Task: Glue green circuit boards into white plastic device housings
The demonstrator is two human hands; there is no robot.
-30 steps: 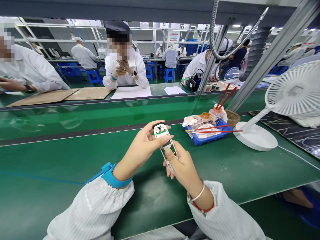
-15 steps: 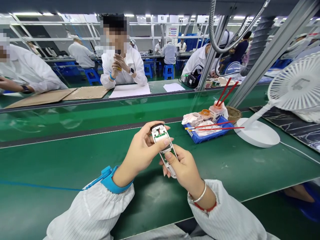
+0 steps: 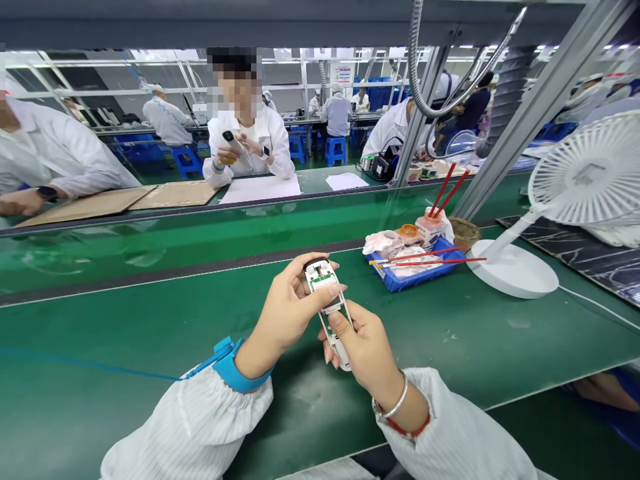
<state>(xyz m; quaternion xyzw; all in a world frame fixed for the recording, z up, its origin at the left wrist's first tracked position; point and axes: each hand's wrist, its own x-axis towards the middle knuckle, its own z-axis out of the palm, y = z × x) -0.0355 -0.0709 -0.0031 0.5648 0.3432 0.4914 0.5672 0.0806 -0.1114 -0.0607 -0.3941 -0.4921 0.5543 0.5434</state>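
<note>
Above the green bench top, an elongated white device (image 3: 341, 349) with its inside exposed is held tilted between both hands. Green circuit boards and small red and black wires show in it, and its upper end is black. My left hand (image 3: 287, 303) grips the upper part, thumb across the middle and fingers behind. Lower down, my right hand (image 3: 367, 343) holds the right side, with its thumb pressed on the inside face and its fingertips showing beneath. A blue strap with a cord circles my left wrist.
A blue tray (image 3: 420, 275) holds jars, white wipes and red-handled brushes. To its right stands a white fan (image 3: 515, 273). Across the green bench (image 3: 125, 333), a person (image 3: 250, 147) handles a similar device; brown cardboard (image 3: 175, 195) lies beside them. A metal post (image 3: 540, 87) rises at right.
The camera view has tilted slightly, so the scene sits a little lower. Both my hands keep their grip on the device. The person opposite has lowered and tilted the device in their hands.
</note>
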